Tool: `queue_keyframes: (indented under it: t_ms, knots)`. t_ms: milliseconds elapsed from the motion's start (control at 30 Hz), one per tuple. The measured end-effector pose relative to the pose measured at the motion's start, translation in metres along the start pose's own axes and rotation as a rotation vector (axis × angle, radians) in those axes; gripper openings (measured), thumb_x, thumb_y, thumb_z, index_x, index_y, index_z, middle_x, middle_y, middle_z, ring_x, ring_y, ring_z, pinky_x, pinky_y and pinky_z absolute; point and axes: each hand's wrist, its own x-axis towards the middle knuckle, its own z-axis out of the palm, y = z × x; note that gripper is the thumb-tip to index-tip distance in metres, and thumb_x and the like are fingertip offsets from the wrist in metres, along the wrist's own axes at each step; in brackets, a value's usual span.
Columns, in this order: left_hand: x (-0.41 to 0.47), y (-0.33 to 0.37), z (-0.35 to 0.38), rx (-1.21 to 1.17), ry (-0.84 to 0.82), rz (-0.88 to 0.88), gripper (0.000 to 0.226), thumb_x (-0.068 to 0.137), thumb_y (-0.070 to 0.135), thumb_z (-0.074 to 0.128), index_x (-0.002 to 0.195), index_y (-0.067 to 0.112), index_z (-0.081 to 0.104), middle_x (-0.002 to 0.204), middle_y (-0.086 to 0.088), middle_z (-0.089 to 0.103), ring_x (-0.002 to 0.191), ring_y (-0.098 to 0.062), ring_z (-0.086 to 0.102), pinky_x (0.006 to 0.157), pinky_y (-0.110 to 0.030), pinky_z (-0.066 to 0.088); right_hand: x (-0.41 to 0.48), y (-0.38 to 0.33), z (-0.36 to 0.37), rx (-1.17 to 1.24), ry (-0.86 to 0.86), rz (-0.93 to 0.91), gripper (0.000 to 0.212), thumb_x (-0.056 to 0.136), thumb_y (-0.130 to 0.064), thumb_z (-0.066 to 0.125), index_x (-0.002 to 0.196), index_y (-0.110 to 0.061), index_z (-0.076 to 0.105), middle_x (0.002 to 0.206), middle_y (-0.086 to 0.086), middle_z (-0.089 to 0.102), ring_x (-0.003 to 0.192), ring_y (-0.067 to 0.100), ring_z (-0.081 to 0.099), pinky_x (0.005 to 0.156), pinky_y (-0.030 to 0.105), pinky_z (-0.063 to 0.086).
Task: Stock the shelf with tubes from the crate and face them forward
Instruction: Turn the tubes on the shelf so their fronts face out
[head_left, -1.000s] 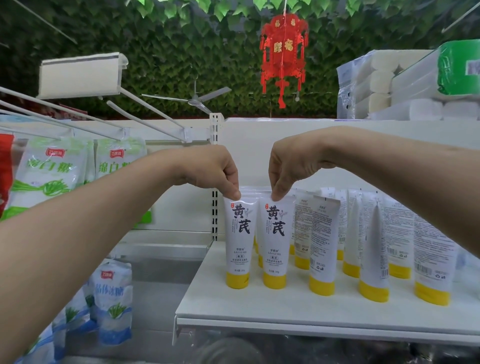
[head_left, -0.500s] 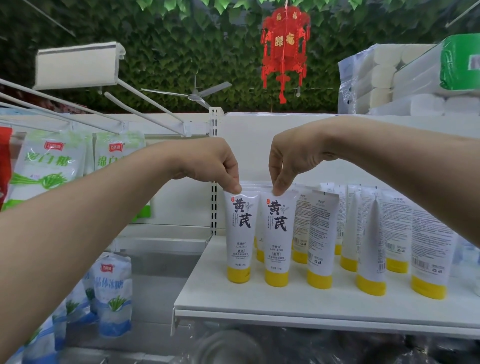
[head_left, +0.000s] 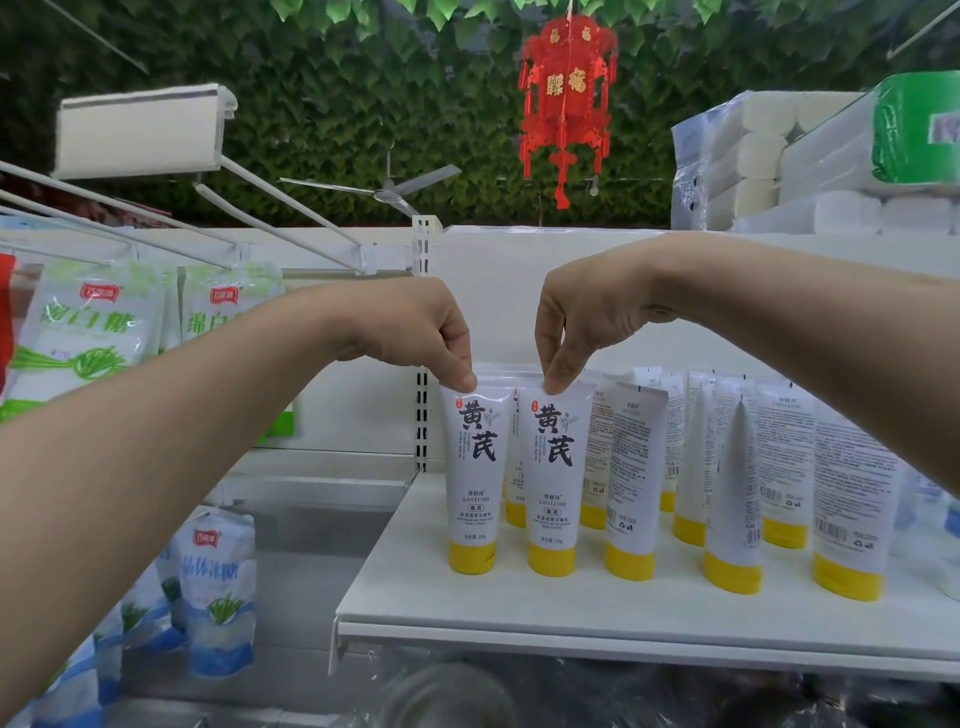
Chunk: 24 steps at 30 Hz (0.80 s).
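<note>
The left hand pinches the top of one white plastic tube with a yellow cap, the right hand its neighbour, both upright and label-forward on the white shelf. The tubes beside them show their backs (no crate in view), so most facing seems undone.

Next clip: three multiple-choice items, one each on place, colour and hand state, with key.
1. The leftmost tube stands: A at the shelf's left end; B in a crate; C on a hook.
2. The tubes' caps are: A red; B yellow; C green.
3. The right hand: A hangs idle; B pinches a tube's top; C lies flat.
Key: 1 A, it stands by the shelf's edge. 2 B, every visible cap is yellow. 3 B, fingers nip the second tube's top.
</note>
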Motion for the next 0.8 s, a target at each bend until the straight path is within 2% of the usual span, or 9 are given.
queue_keyframes:
  t_ms: [133,267,400,633,733,800]
  knots:
    - [0.000,0.001,0.001,0.004,0.012,-0.009,0.018,0.069,0.043,0.084,0.072,0.027,0.075,0.063,0.008,0.060,0.068,-0.019,0.048,0.065,-0.036,0.035,-0.001,0.001,-0.001,-0.005,-0.001,-0.009,0.012,0.074,-0.032,0.084,0.073,-0.027,0.073,0.099,-0.008,0.069,0.107,0.023,0.059,0.088,0.035,0.044]
    - [-0.002,0.004,0.000,0.008,0.026,-0.012,0.013,0.073,0.036,0.083,0.070,0.025,0.075,0.063,0.010,0.065,0.069,-0.015,0.055,0.067,-0.032,0.041,-0.003,0.000,-0.001,-0.005,-0.001,-0.018,0.012,0.074,-0.032,0.084,0.074,-0.027,0.073,0.096,-0.010,0.069,0.107,0.021,0.058,0.089,0.034,0.044]
    - [-0.007,0.010,0.000,-0.009,0.032,-0.024,0.014,0.076,0.029,0.082,0.069,0.020,0.074,0.053,0.018,0.059,0.056,0.000,0.050,0.061,-0.023,0.037,-0.003,-0.002,-0.001,0.001,0.007,-0.018,0.012,0.075,-0.031,0.083,0.074,-0.026,0.073,0.100,-0.008,0.069,0.107,0.021,0.058,0.084,0.033,0.041]
    - [-0.011,0.010,0.000,-0.022,0.031,-0.035,0.014,0.076,0.029,0.081,0.068,0.020,0.073,0.055,0.017,0.061,0.060,-0.001,0.052,0.063,-0.023,0.038,0.000,-0.004,-0.001,0.003,0.002,-0.030,0.013,0.074,-0.031,0.084,0.071,-0.028,0.071,0.092,-0.011,0.067,0.108,0.025,0.059,0.088,0.034,0.046]
    - [-0.012,0.011,0.000,-0.029,0.029,-0.033,0.012,0.077,0.027,0.081,0.071,0.020,0.073,0.055,0.018,0.061,0.059,0.002,0.053,0.062,-0.023,0.037,-0.001,-0.005,-0.001,0.008,-0.005,-0.039,0.012,0.075,-0.029,0.083,0.073,-0.026,0.071,0.086,-0.013,0.066,0.100,0.017,0.058,0.082,0.030,0.046]
    - [-0.012,0.012,0.000,-0.038,0.024,-0.034,0.012,0.077,0.026,0.081,0.071,0.019,0.073,0.055,0.018,0.062,0.057,0.004,0.054,0.063,-0.022,0.037,-0.002,-0.006,-0.001,0.009,-0.009,-0.044,0.011,0.076,-0.029,0.082,0.074,-0.025,0.072,0.080,-0.015,0.066,0.096,0.014,0.058,0.085,0.031,0.049]
